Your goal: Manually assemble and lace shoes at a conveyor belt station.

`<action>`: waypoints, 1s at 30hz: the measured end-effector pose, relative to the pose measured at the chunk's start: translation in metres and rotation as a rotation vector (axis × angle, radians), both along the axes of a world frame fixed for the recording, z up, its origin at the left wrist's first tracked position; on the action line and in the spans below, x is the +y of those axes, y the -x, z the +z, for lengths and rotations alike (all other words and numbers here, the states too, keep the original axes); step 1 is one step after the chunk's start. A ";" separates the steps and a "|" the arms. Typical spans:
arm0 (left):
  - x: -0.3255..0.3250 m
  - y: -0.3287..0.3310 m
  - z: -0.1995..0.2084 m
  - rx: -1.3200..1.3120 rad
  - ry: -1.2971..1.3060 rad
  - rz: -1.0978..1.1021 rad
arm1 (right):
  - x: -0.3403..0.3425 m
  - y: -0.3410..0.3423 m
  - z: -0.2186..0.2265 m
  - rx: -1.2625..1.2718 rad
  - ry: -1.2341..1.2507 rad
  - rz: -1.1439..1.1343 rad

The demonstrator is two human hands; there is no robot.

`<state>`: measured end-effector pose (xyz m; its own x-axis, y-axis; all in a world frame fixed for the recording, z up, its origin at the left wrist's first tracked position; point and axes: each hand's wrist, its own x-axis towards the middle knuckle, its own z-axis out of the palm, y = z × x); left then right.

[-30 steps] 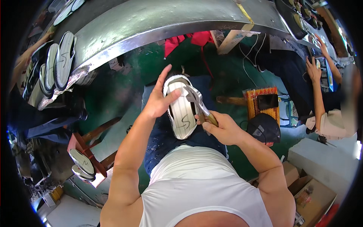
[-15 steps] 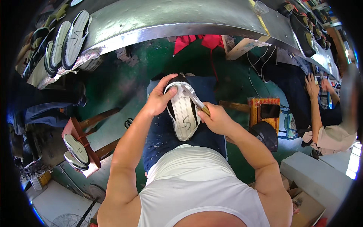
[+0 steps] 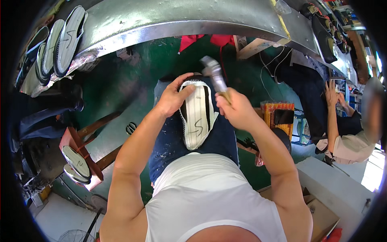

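An unfinished shoe (image 3: 196,117) lies bottom up across my lap, its pale striped insole showing with a dark hand-drawn mark. Black and white upper material folds around its edge, with a loose white flap on the right side. My left hand (image 3: 176,97) grips the far end, thumb pressed on the insole and fingers around the outside. To the right of the shoe and apart from it, my right hand (image 3: 238,108) is closed around the handle of metal lasting pincers (image 3: 217,79). Their head, blurred by motion, points up and away to the left.
A metal-topped bench (image 3: 177,20) spans the far side, with shoes (image 3: 69,42) at its left end. A stool (image 3: 93,171) holding two more shoes stands at left. At right are a woven-topped stool (image 3: 266,115) bearing a phone (image 3: 284,116), and a seated person (image 3: 342,141).
My right hand has lifted the pincers off the shoe's far right edge, up and to the right. The white flap there now hangs loose. My left hand still holds the far end.
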<state>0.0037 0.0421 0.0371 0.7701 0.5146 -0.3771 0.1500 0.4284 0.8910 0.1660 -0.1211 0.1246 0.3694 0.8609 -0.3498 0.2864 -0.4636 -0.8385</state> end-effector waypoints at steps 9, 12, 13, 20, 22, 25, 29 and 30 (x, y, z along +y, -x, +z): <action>-0.068 0.048 0.008 0.189 -0.202 0.158 | -0.053 0.027 -0.012 -0.093 0.239 0.314; -0.060 0.051 0.004 0.110 0.091 0.052 | -0.058 0.033 -0.023 -0.138 0.359 0.340; -0.059 0.053 0.006 0.042 0.262 0.012 | -0.055 0.032 -0.020 -0.159 0.396 0.341; -0.096 0.072 -0.028 0.063 -0.136 -0.122 | -0.062 0.021 -0.007 -0.519 0.146 0.624; -0.104 0.071 -0.020 0.039 -0.097 -0.080 | -0.049 0.025 -0.004 -0.723 0.210 0.721; -0.099 0.062 -0.019 -0.215 0.416 0.236 | -0.031 0.031 0.016 -0.589 0.441 0.868; -0.108 0.032 -0.041 0.200 0.046 0.362 | -0.072 0.042 -0.052 -0.484 0.035 0.545; -0.106 0.031 -0.044 0.296 -0.145 0.353 | -0.066 0.039 -0.037 -0.476 0.109 0.593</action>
